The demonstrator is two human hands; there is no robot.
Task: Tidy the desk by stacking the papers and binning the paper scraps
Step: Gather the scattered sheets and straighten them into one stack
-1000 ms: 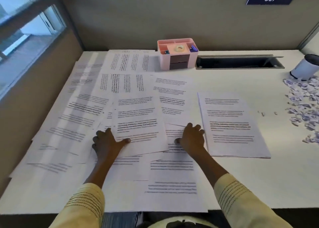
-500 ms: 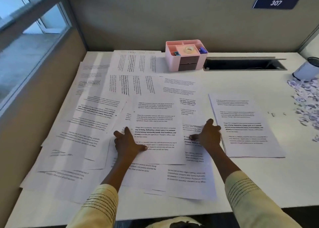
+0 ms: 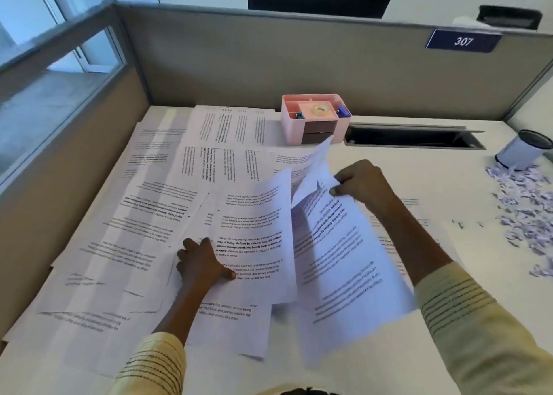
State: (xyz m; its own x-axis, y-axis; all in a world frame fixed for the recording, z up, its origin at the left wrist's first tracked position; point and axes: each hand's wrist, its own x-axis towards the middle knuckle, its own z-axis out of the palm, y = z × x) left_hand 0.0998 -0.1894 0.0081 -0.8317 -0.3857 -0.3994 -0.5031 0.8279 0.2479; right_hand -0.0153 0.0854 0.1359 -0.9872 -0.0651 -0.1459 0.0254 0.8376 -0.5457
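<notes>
Right hand (image 3: 357, 182) has lifted sheets (image 3: 338, 245), pinched, long axis seemingly toward viewer, left hand (image 3: 203, 264) flat on papers (image 3: 251, 239).

Counted: two hands (image 3: 203, 263), one pink desk organiser (image 3: 314, 119), one white cup (image 3: 522, 149), one "307" plate (image 3: 463, 40); printed sheets (image 3: 143, 209) overlapped, uncountable.

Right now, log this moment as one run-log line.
phase: gathering papers | left hand: pressing printed sheet flat | right hand: pinching lifted sheets | scraps: unbinned beside cup
</notes>
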